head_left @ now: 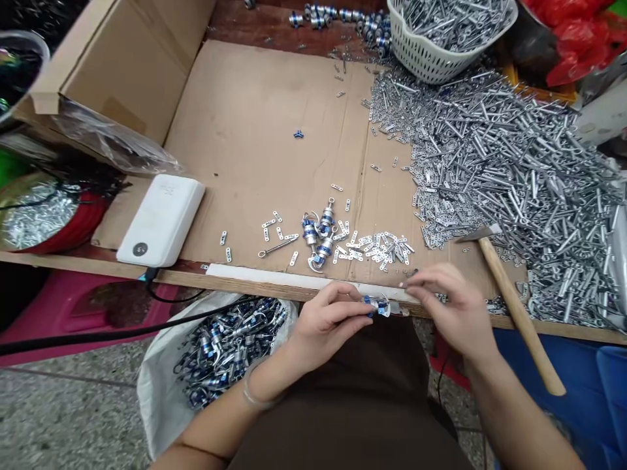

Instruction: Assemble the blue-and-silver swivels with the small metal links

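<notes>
My left hand (326, 320) is closed in a pinch on a small blue and silver roller part (378, 305) at the near edge of the table. My right hand (448, 307) hovers just right of it, fingers curled together near the part's end; what they hold, if anything, is too small to make out. A few finished roller assemblies (318, 235) lie on the cardboard sheet (264, 130) just beyond my hands, beside a scatter of small flat metal link plates (377, 247).
A huge heap of metal pins and plates (509, 183) fills the right side. A hammer (514, 303) lies at the right edge. A white basket (441, 39) sits behind, a white power bank (161, 219) at left, a bag of rollers (225, 346) below the table.
</notes>
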Demonstrator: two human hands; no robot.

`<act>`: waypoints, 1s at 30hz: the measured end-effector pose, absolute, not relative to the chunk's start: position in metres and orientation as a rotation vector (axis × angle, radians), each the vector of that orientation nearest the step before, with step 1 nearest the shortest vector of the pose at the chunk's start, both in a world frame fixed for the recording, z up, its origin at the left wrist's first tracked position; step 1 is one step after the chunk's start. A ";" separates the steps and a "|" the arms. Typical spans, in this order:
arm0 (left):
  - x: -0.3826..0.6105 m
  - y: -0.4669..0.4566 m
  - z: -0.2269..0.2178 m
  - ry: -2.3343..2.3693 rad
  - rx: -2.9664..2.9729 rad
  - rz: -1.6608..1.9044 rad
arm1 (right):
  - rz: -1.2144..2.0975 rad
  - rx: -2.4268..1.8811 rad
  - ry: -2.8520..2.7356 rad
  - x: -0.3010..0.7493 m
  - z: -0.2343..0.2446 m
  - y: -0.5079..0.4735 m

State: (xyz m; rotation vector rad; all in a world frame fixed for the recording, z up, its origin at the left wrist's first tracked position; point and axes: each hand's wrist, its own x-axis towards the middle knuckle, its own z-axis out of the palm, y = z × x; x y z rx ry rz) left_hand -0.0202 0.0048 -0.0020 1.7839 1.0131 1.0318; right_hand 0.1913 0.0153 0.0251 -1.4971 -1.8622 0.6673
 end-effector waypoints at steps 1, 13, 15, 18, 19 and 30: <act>-0.019 0.005 -0.002 1.000 1.818 1.042 | 0.657 -1.486 -1.893 0.186 0.025 0.005; -0.017 -0.001 0.007 0.925 1.830 1.065 | 0.645 -1.389 -2.072 0.172 0.034 -0.025; -0.016 -0.001 0.007 0.945 1.669 1.078 | 0.765 -1.425 -1.950 0.175 0.028 -0.028; -0.014 0.000 0.008 0.995 1.449 1.068 | 0.742 -1.443 -1.883 0.176 0.019 -0.033; -0.014 0.000 0.008 1.007 1.399 1.054 | 0.680 -1.440 -1.893 0.176 0.017 -0.034; -0.012 -0.003 0.007 1.008 1.482 1.054 | 0.357 -1.467 -2.033 0.160 0.024 -0.031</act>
